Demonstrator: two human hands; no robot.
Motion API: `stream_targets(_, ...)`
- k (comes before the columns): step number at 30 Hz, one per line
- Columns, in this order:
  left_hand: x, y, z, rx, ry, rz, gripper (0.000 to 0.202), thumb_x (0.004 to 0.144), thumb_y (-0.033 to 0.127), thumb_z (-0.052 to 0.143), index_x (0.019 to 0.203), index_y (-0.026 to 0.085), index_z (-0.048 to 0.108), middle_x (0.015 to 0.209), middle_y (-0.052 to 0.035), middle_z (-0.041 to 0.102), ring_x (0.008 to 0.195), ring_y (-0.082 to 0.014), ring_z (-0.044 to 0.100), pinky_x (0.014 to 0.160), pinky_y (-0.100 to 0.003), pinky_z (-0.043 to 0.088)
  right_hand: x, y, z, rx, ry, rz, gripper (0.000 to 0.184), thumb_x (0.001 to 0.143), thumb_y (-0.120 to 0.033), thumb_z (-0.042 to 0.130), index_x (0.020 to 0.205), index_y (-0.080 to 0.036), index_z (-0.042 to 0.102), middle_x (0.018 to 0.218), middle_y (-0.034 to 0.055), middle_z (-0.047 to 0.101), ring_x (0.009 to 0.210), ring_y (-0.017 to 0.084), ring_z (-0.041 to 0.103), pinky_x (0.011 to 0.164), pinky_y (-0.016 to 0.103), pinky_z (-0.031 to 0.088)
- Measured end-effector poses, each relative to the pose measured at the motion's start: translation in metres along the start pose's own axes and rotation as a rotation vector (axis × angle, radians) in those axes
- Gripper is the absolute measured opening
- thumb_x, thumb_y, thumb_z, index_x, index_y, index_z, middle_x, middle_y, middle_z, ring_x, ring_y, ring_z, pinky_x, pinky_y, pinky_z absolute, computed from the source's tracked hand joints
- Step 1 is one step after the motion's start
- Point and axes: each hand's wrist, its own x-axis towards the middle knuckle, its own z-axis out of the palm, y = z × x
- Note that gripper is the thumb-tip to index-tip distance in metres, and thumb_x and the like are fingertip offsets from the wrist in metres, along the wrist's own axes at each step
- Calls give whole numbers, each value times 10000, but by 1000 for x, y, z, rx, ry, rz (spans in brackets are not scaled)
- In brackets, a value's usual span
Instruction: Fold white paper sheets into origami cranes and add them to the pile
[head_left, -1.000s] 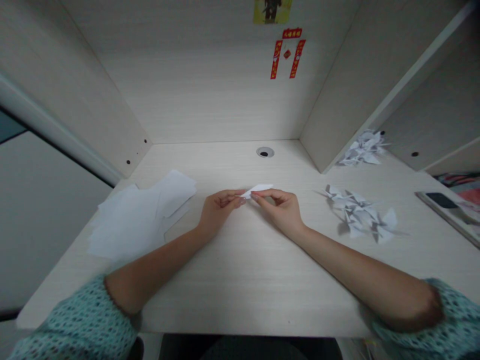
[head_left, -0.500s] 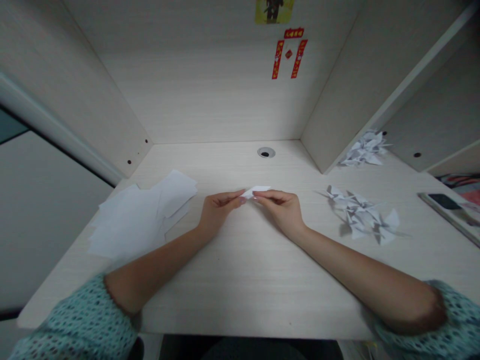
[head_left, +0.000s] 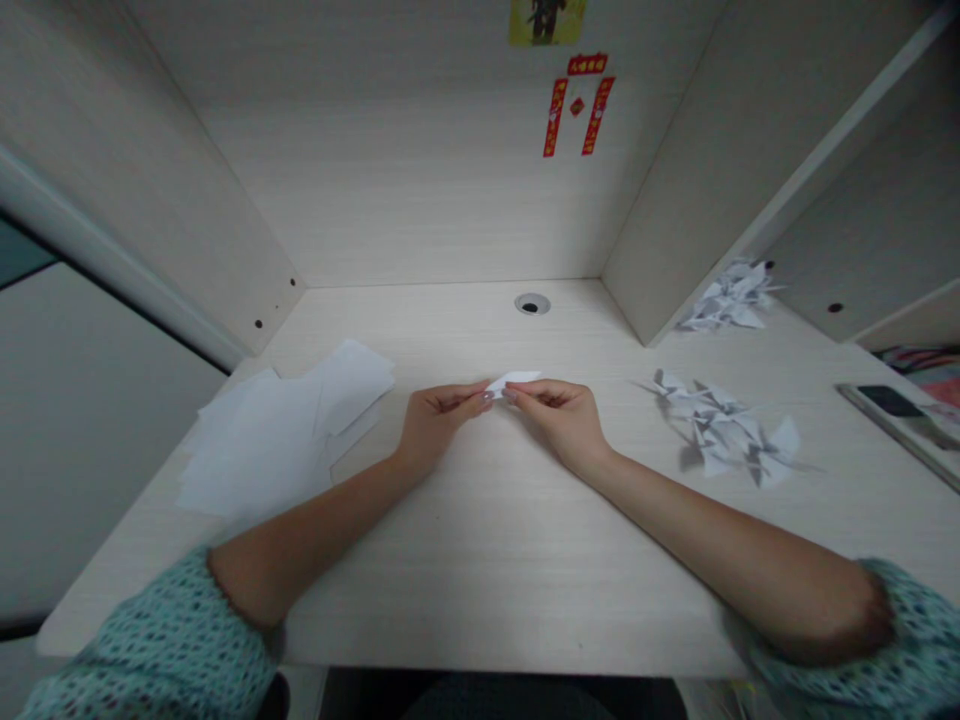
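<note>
A small folded piece of white paper (head_left: 514,381) is pinched between my two hands, above the middle of the pale wood-grain desk (head_left: 480,560). My left hand (head_left: 442,420) holds its left end between thumb and fingers. My right hand (head_left: 551,418) grips its other side the same way. Most of the paper's lower part is hidden by my fingers. Both forearms rest toward the desk's front edge.
Loose white paper sheets (head_left: 277,435) lie to the left. Several folded paper cranes (head_left: 720,430) sit to the right, with another pile (head_left: 729,298) by the right panel. A phone (head_left: 889,401) lies on a tablet at far right. A cable hole (head_left: 532,304) marks the back.
My hands have drawn slightly closer around the folded paper. The head camera has shifted very little, and the paper sheets and cranes stay in place.
</note>
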Motion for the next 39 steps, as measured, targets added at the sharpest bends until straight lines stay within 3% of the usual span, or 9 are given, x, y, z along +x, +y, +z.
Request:
stream_targets(11,2,-3,0,-22,-6,28,321,672,357,760,930,168,738,888,-63,752,785,-165,691,815,-305,537,0,-2,2,64,-31,18,251,594,-365,795,747,-182,716,752,51,741,668,167,665,677,311,524)
stream_targets(17,0,-1,0,61,22,45,397,674,400,747,1000,176,713,850,-47,742,783,-163,665,719,-258,507,-3,-5,5,150,-20,2,485,559,-323,820,756,-236,386,581,-61,660,488,94,555,506,212,417)
stream_targets(20,-2,0,1,81,-13,59,439,673,388,751,1058,190,680,750,-14,719,728,-139,649,682,-235,488,-3,-4,6,133,-12,2,557,563,-331,814,771,-250,304,496,-115,574,409,66,445,433,184,320)
stream_targets(29,0,-3,1,231,-74,77,403,722,404,694,1060,186,673,694,8,675,660,-121,607,634,-221,459,2,1,4,114,-32,-3,547,571,-297,804,753,-243,292,463,-147,421,410,49,350,438,184,261)
stream_targets(32,1,-5,-1,244,-104,66,414,742,414,667,1091,191,659,778,-12,701,733,-142,634,673,-234,469,2,2,4,111,-35,-15,509,591,-303,794,754,-242,317,458,-144,394,406,53,339,432,189,257)
stream_targets(35,2,-6,-2,264,-138,75,363,780,438,613,1037,190,677,897,-44,715,827,-167,646,730,-254,475,2,3,3,101,-37,-25,494,601,-326,789,764,-245,330,456,-135,426,402,64,370,429,195,271)
stream_targets(39,1,-4,-2,369,-115,103,318,798,466,575,859,180,700,774,-32,703,754,-156,626,678,-241,456,1,4,1,45,-32,-12,508,602,-356,791,861,-258,366,497,-106,559,404,86,449,426,196,297)
